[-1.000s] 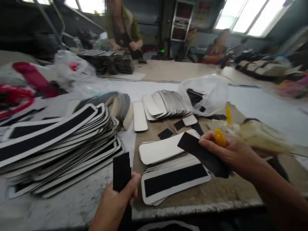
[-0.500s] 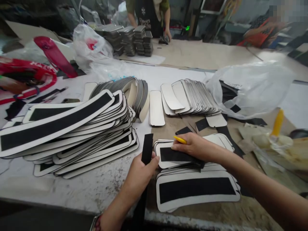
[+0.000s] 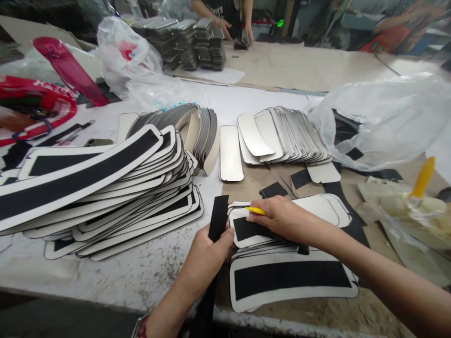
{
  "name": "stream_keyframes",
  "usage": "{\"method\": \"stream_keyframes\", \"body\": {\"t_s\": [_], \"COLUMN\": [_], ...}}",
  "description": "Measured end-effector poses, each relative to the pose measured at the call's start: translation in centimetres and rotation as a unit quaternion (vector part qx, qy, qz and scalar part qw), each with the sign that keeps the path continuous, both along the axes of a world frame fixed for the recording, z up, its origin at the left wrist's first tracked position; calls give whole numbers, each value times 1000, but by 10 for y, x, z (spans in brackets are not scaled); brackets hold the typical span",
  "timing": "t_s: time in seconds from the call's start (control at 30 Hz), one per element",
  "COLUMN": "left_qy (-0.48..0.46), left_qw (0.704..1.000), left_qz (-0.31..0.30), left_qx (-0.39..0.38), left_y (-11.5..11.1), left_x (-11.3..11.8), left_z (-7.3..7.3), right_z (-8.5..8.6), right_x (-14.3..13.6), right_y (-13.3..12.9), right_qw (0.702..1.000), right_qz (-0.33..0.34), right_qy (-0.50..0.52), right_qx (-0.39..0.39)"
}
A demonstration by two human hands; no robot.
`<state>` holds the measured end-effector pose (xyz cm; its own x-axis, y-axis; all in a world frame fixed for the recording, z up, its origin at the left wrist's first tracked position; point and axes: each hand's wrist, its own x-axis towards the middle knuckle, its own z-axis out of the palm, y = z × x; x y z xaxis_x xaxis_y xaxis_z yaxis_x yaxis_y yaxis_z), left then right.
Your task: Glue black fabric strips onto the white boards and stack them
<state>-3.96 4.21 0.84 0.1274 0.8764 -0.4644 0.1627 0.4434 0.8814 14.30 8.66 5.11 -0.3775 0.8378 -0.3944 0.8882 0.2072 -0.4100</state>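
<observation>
My left hand [image 3: 204, 256] is closed round a long black strip [image 3: 219, 213] that runs down past the front edge of the table. Its thumb touches the left end of a white curved panel [image 3: 237, 212]. A black strip [image 3: 246, 229] lies along that panel, and my right hand [image 3: 282, 218] rests on it. Between its fingers is a slim yellow tool [image 3: 256, 211] with a narrow end pointing left; its exact kind is unclear. Just in front lies another white panel [image 3: 282, 303] with a black strip [image 3: 289, 278] along its middle, on top of others.
At left is a large pile of black-striped panels [image 3: 123, 197]. Behind stand plain white panels [image 3: 296, 136] and a grey-edged stack [image 3: 207, 136]. A yellow-handled brush [image 3: 423, 178] and a plastic bag [image 3: 387, 122] are at right. Across the table, a person's hands [image 3: 225, 29] handle something dark.
My right hand has slid slightly, its yellow tool now tilted lower and covering more of the black strip. My left hand keeps its hold. The view has shifted a little; the co-worker's hands are closer together.
</observation>
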Motion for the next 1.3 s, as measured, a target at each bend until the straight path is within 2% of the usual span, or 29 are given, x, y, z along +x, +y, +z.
{"method": "stream_keyframes", "body": {"t_s": [0.17, 0.33, 0.5, 0.63, 0.8, 0.9, 1.13, 1.3], "left_qy": [-24, -36, 26, -3, -5, 15, 55, 3], "left_qw": [999, 999, 999, 1000, 999, 998, 998, 995], "left_qz": [26, 33, 25, 22, 49, 48, 29, 57], "left_qx": [9, 17, 33, -8, -20, -24, -24, -85], "left_y": [2, -3, -11, -15, -16, -17, -18, -17], "left_x": [6, 5, -7, -11, -5, -5, -7, -5], "left_z": [-6, -9, -9, -15, -16, -17, -20, -21], "right_z": [-3, 12, 25, 19, 6, 5, 7, 2], "right_x": [-4, 14, 67, 91, 87, 81, 72, 73], "right_y": [-1, -15, -49, -64, -65, -63, -56, -51], "right_qw": [999, 996, 995, 986, 957, 944, 948, 948], "right_qz": [15, 34, -61, -150, -221, -225, -209, -204], "right_qy": [-26, -80, -78, -65, -176, -231, -235, -242], "right_qx": [25, 11, 4, 20, 68, 65, 40, 38]}}
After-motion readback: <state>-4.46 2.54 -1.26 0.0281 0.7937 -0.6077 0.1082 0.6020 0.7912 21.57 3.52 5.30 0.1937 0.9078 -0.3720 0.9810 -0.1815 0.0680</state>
